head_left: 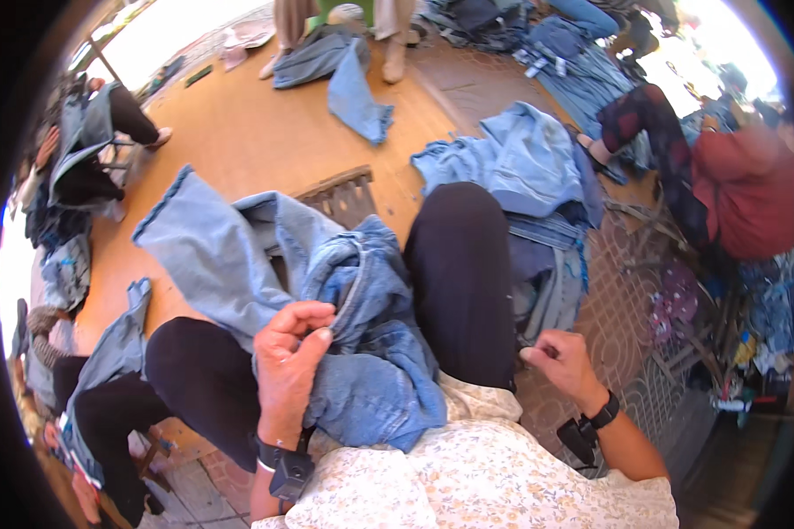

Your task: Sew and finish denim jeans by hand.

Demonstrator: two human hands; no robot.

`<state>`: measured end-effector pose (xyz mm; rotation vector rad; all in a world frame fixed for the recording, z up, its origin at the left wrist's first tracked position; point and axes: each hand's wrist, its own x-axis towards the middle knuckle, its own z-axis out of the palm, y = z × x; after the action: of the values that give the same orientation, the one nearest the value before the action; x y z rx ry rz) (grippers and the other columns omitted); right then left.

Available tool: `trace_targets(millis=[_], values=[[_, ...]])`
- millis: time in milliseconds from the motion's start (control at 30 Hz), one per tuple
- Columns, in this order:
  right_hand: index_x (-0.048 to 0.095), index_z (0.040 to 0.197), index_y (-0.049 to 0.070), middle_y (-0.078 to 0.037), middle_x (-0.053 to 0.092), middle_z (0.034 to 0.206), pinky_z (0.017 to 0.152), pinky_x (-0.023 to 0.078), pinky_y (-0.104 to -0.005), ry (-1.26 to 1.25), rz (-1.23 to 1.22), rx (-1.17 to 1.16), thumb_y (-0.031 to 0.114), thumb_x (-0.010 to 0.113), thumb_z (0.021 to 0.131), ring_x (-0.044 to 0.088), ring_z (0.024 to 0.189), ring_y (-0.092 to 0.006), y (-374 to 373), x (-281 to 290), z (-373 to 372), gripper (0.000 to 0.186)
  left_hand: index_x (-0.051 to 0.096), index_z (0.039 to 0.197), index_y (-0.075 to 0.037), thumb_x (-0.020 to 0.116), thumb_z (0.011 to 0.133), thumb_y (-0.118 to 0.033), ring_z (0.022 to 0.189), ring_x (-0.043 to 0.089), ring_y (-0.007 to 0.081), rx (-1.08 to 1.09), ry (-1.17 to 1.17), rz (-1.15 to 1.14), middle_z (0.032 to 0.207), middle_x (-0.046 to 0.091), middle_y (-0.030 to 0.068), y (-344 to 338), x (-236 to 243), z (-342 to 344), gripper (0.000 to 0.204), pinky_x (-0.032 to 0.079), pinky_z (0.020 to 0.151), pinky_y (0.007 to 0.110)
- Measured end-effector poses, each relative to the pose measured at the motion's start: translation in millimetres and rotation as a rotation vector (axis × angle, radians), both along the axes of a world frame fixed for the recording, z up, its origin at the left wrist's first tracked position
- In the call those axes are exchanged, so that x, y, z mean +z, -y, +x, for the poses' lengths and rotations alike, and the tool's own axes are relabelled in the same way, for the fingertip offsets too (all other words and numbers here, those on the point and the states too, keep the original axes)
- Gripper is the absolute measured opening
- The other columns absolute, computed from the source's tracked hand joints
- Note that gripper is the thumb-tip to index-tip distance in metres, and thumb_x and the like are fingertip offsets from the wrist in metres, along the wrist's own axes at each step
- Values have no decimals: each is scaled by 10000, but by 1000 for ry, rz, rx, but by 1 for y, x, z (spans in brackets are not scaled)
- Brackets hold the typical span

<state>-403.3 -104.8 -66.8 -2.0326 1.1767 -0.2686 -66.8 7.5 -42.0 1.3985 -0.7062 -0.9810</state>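
A pair of blue jeans lies bunched over my lap, one leg with a dark frayed hem stretched out to the far left. My left hand is closed on the jeans, thumb and forefinger pinching the cloth beside a pale seam. Off to the right, apart from the jeans, my right hand is raised with its fingers curled together. Whatever may be between those fingers is too small to make out. Both wrists carry black strapped devices.
A stack of folded jeans lies just beyond my right knee. Another pair rests on the orange-brown floor sheet ahead. People sit with denim at left, ahead and right. A slatted wooden piece lies beyond my lap.
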Motion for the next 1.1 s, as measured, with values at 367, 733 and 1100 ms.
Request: trace_targets(millis=[367, 733, 1100], values=[[580, 1051, 49, -170, 580, 997, 741, 477, -394, -261, -506, -106, -71, 528, 695, 581, 911, -348, 21, -25, -38, 380, 596, 985, 27, 530, 794, 69, 817, 541, 62, 12, 9, 11, 887, 601, 28, 3, 0, -5, 207, 399, 746, 182], [642, 936, 19, -164, 650, 910, 714, 489, -397, -742, 790, 551, 75, 559, 700, 625, 822, -339, -36, -125, -71, 256, 598, 982, 31, 531, 800, 59, 822, 543, 62, -5, -2, 9, 888, 610, 31, 5, 0, -5, 196, 397, 751, 177], [611, 1057, 74, -159, 606, 1067, 751, 493, -375, -270, -477, 12, -4, 509, 728, 597, 915, -334, 26, -138, -68, 353, 597, 966, 27, 530, 794, 58, 814, 537, 58, 18, -13, -15, 882, 605, 23, 7, -1, -4, 187, 389, 757, 175]])
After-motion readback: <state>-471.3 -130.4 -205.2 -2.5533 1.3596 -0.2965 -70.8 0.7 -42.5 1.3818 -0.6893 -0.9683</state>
